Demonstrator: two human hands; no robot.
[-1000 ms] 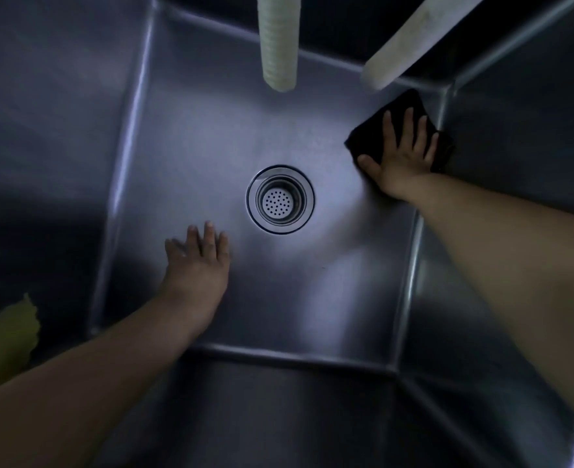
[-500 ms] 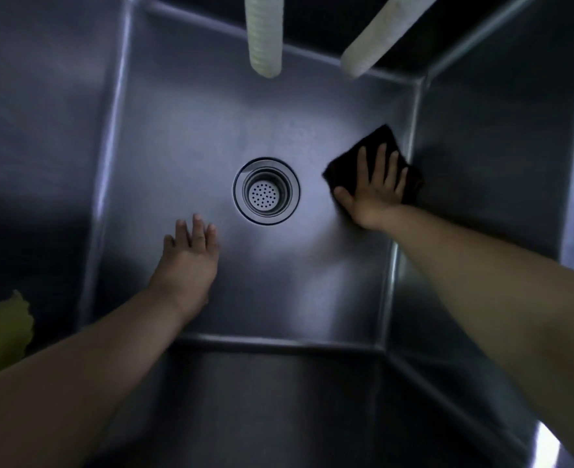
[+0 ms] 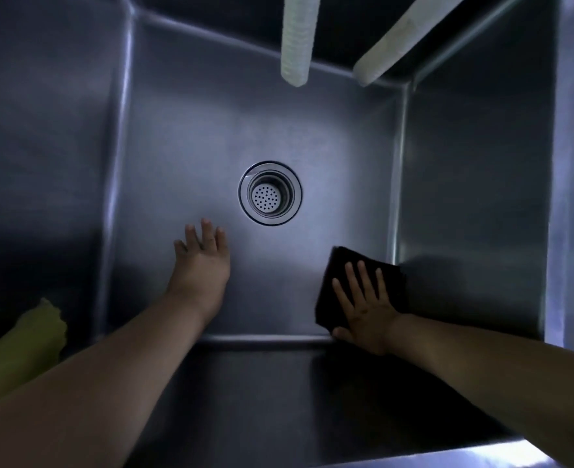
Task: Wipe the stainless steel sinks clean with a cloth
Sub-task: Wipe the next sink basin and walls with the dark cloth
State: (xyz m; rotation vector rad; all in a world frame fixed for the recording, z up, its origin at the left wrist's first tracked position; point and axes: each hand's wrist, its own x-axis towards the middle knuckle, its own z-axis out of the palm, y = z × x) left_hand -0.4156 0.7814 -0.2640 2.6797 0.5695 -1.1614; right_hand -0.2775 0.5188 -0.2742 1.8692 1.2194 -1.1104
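Note:
I look straight down into a deep stainless steel sink with a round drain strainer in the middle of its floor. A black cloth lies flat on the floor in the near right corner, against the right wall. My right hand presses on the cloth with straight, spread fingers. My left hand rests flat on the sink floor, just left of and below the drain, fingers straight, holding nothing.
Two pale hoses hang down over the far part of the basin. A yellow-green object sits at the lower left beside my left forearm. Steel walls close in on all sides.
My right hand has slid the black cloth along the right wall from the far right corner toward me into the near right corner. My left hand stayed planted on the floor.

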